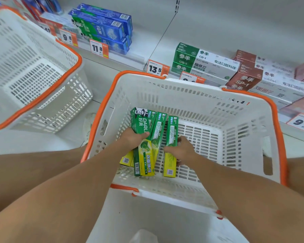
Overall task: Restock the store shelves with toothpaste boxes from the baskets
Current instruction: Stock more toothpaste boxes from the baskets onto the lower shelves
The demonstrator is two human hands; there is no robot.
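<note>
A white basket with an orange rim [209,95] stands in front of me. Inside it lie several green-and-yellow Darlie toothpaste boxes. My left hand [134,138] grips the leftmost top box [144,155], thumb across its face. My right hand [182,149] holds the rightmost box [171,132] from its right side. A third box [158,130] lies between them, and another yellow box end [125,159] shows under my left wrist.
A second white basket with an orange rim [47,92] stands at the left, nothing visible inside. The low shelf [130,55] behind carries blue-green boxes [102,28], green-white boxes [205,64] and brown-white boxes [263,79], with orange price tags along its edge. A bare stretch of shelf lies between the blue-green and green-white boxes.
</note>
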